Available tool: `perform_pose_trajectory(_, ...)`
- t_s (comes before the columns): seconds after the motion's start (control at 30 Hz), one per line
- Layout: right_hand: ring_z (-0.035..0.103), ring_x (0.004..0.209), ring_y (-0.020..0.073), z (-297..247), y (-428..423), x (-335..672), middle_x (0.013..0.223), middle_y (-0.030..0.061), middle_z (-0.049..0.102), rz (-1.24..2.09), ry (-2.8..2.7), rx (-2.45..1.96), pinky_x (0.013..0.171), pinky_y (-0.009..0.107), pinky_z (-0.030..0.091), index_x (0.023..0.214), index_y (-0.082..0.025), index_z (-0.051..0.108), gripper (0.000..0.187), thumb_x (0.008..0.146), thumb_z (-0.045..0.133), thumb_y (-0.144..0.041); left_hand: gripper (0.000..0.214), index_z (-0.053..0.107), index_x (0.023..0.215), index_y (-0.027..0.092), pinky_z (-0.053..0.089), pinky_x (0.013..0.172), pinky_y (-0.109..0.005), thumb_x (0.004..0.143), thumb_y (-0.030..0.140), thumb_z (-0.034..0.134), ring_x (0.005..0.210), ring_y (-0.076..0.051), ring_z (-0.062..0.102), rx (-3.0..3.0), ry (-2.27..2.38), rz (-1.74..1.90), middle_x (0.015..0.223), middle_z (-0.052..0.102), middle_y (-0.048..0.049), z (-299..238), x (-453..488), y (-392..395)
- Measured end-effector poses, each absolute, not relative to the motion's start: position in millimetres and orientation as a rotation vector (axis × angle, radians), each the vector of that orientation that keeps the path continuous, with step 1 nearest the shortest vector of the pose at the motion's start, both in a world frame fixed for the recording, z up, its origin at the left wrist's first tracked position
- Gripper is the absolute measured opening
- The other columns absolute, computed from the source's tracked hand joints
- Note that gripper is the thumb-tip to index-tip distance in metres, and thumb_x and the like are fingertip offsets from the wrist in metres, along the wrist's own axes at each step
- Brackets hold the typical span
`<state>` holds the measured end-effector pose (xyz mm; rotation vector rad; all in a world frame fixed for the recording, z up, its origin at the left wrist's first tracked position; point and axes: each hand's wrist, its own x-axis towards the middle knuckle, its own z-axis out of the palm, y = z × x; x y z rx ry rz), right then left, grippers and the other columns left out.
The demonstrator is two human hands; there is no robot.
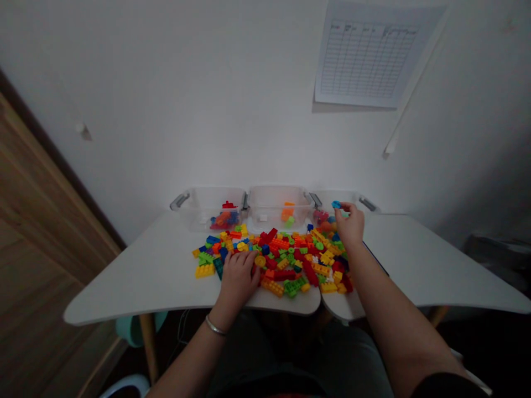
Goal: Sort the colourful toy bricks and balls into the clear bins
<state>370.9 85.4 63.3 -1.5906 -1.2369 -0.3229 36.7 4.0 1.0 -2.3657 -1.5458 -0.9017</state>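
While the right hand (352, 224) pinches a small blue piece (336, 204) between thumb and fingers, that piece sits raised above the right bin (341, 195), a clear plastic container at the back of the table (145, 271). Inside that bin lie red and orange pieces, partly hidden by the wrist. Just in front, a broad pile of toy bricks (284, 275) in red, yellow, orange, green and blue spreads across the tabletop. The left hand (239, 272) rests palm down on the near left part of the pile, its fingers curved over the bricks beside a round yellow piece (260, 261); whether it grips anything underneath cannot be told. A silver bracelet (215, 325) circles the left wrist. Next to the right bin stands the middle bin (279, 194), holding an orange block (287, 210) and a light green piece (290, 221), and beyond it the left bin (215, 196), with red, orange and blue pieces on its floor. Behind everything rises a pale wall (199, 99), where a printed sheet (369, 61) with a grid hangs toward the upper right.
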Motion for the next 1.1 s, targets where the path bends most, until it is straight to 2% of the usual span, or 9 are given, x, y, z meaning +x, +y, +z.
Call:
perform_pose_trajectory(0.2,0.055,0.092,0.0287,58,88,374,0.092,0.0132,0.070,-0.344,-1.229,-1.823,0.083,0.041,0.040,0.099,-0.016,0.070,0.034,0.084,0.045,-0.034,0.036,0.061,0.119,0.020,0.034,0.105,-0.052,0.085,0.027,0.051,0.105,-0.027,0.059,-2.375,-1.568,-0.883,0.112,0.068,-0.0095,1,37,4)
perform_pose_trajectory(0.67,0.053,0.105,0.0288,60,92,365,0.102,0.0140,0.069,-0.375,-1.454,-1.891,0.096,0.043,0.038,0.101,-0.016,0.071,0.033,0.082,0.048,-0.030,0.036,0.061,0.119,0.020,0.034,0.105,-0.051,0.085,0.027,0.051,0.104,-0.028,0.059,-2.371,-1.567,-0.888,0.112,0.068,-0.0096,2,37,3)
perform_pose_trajectory(0.87,0.059,0.103,0.0275,72,78,354,0.108,0.0146,0.068,-0.260,-1.533,-1.697,0.095,0.041,0.042,0.110,-0.013,0.065,0.037,0.083,0.047,-0.031,0.036,0.061,0.118,0.020,0.035,0.104,-0.052,0.084,0.027,0.051,0.103,-0.027,0.059,-2.372,-1.560,-0.880,0.112,0.068,-0.0099,2,37,4)
perform_pose_trajectory(1.1,0.060,0.101,0.0239,61,24,327,0.104,0.0086,0.070,-0.088,-1.899,-1.558,0.093,0.037,0.043,0.103,-0.018,0.067,0.027,0.085,0.052,-0.031,0.036,0.061,0.119,0.019,0.034,0.105,-0.052,0.085,0.027,0.050,0.103,-0.027,0.059,-2.378,-1.556,-0.861,0.112,0.068,-0.0100,2,37,4)
